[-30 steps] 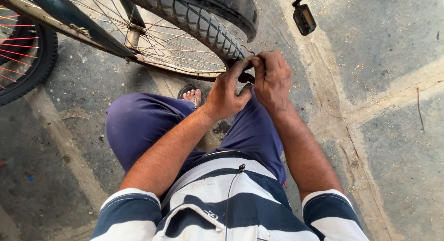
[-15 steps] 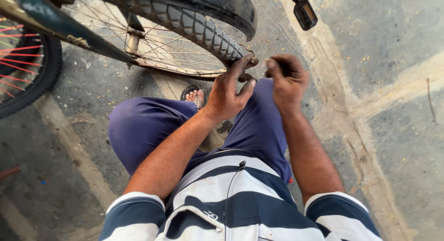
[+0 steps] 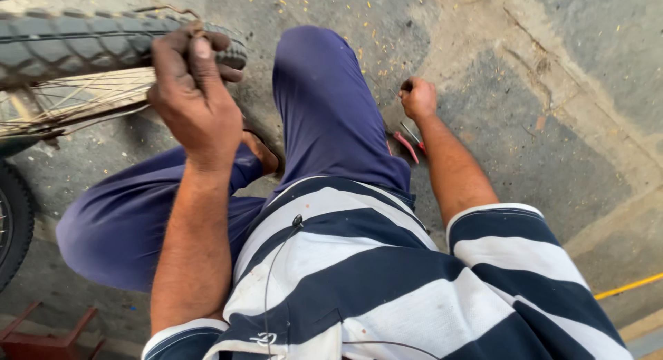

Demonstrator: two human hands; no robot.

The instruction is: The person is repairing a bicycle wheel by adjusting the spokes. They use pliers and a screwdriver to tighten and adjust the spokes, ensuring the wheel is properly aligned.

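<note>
My left hand (image 3: 193,91) grips the knobbly black bicycle tyre (image 3: 69,46) at the upper left, fingers curled over the tread above the spoked rim (image 3: 76,98). My right hand (image 3: 418,98) is lowered to the concrete floor beside my right knee. Its fingers are closed around a small dark piece that is too small to identify. Red-handled pliers (image 3: 409,142) lie on the floor just under that wrist. I am squatting in dark blue trousers and a striped shirt.
A second black wheel (image 3: 10,215) shows at the left edge. A red metal frame (image 3: 41,332) sits at the bottom left. My sandalled foot (image 3: 261,151) rests between my knees. A yellow line (image 3: 628,285) crosses the floor at the right.
My right hand left the tyre and dropped to the floor by the pliers. My left hand stays on the tyre. The view has tilted downward and nearer.
</note>
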